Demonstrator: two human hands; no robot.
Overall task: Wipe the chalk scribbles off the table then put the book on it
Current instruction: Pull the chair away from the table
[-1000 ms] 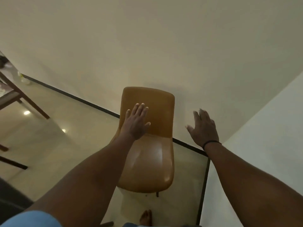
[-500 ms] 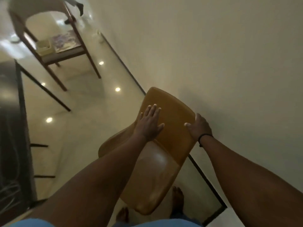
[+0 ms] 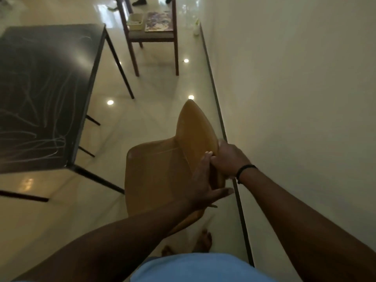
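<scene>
Head view: a person stands by a wall, looking down.
Table: left of frame, dark top covered in chalk scribbles.
Book: top centre, flat on a wooden chair; probably light and stiff, best gripped by an edge.
Left hand: fingers straight, resting on the tan chair.
Right hand: gripping that chair's backrest.

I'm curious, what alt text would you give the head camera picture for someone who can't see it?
Both hands, the left hand and right hand, hold the backrest of a tan chair beside a wall. To the left stands a black table covered in chalk scribbles; farther off, a wooden chair carries a book and a small tray.
</scene>
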